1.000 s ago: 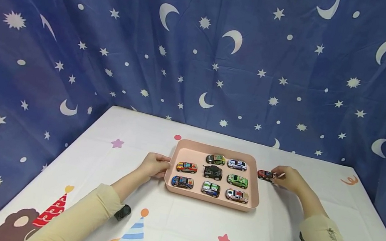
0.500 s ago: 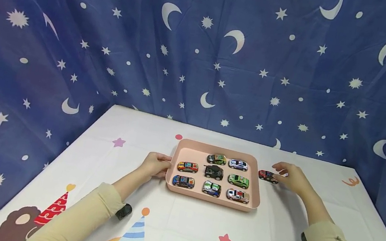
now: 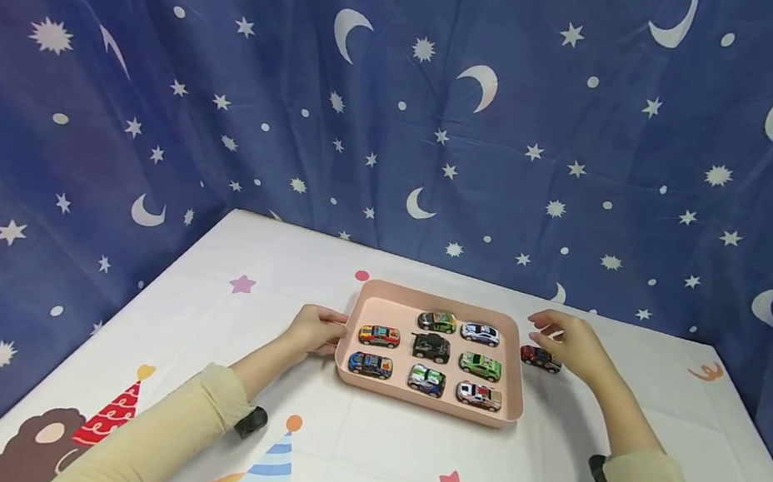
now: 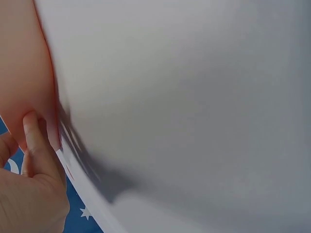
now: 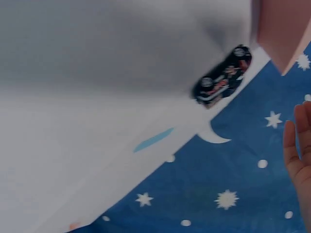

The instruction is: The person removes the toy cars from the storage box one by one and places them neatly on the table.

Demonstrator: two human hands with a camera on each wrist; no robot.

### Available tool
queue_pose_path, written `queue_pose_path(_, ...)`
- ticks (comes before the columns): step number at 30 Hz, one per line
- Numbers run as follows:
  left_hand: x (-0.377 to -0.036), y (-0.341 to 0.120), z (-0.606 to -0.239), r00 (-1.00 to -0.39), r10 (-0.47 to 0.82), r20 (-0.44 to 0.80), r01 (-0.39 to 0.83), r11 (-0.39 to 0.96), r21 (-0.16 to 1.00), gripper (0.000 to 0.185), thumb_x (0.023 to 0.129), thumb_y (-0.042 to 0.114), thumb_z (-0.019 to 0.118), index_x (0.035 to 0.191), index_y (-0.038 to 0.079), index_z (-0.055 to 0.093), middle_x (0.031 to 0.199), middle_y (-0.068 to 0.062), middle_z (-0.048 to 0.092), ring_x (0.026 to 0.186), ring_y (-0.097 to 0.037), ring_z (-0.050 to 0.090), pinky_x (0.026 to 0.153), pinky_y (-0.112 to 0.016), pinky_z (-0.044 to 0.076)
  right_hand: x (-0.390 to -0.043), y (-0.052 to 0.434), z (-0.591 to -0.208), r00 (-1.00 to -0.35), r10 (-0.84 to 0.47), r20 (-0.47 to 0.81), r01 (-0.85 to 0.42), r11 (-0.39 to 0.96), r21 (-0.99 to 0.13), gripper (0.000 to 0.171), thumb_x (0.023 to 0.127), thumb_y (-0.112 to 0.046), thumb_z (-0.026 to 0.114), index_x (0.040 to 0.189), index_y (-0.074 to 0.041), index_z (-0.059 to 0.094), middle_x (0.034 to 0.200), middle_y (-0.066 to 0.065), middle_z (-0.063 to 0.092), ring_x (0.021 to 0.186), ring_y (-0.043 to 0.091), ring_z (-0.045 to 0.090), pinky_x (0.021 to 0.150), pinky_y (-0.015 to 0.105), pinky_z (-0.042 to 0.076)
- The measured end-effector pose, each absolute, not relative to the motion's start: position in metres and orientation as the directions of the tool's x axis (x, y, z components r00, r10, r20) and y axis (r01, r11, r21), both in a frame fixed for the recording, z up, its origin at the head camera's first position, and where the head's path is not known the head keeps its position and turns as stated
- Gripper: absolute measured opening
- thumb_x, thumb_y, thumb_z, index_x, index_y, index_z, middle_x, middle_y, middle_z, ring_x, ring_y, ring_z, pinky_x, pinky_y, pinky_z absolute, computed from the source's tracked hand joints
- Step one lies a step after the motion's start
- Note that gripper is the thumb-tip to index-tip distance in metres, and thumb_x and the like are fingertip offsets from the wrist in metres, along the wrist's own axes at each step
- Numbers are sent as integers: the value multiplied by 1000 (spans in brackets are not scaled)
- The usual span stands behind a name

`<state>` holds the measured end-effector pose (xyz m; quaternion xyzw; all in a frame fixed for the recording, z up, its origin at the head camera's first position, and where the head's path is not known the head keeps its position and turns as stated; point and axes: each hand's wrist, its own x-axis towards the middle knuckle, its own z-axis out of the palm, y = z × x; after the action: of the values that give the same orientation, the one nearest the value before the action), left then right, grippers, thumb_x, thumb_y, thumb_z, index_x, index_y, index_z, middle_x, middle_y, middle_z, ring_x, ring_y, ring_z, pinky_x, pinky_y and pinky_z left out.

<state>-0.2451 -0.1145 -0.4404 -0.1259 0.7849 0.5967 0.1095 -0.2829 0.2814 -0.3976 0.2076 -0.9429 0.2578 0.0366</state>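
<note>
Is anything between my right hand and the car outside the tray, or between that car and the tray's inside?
Nothing visible stands between your right hand and the car. Between the car and the inside of the tray stands its right wall.

Head view: bright, even light on the counter (image 3: 368, 453); soft shadows on the near side of left hand (image 3: 314, 329) and right hand (image 3: 570, 346), under the forearms. Left wrist: dimmer, counter flat grey, diffuse shadow just right of the hand. Right wrist: also dim, toy car (image 5: 222, 77) left of hand blurred, broad soft-edged shade further left.
</note>
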Motion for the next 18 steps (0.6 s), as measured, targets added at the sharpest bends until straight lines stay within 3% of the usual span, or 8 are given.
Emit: queue_pose_path(18,-245,-112,-442,-955,-80,-287,-298,260,918,30,83,3,63,112,-4,64,100,-21,68,66,-9,64,58,-22,59,-264,228,-366,-860,-462,217,-509,742,-437,25,88,-5,61,112,3,63,109,21,65,95,34,62,85,51,54)
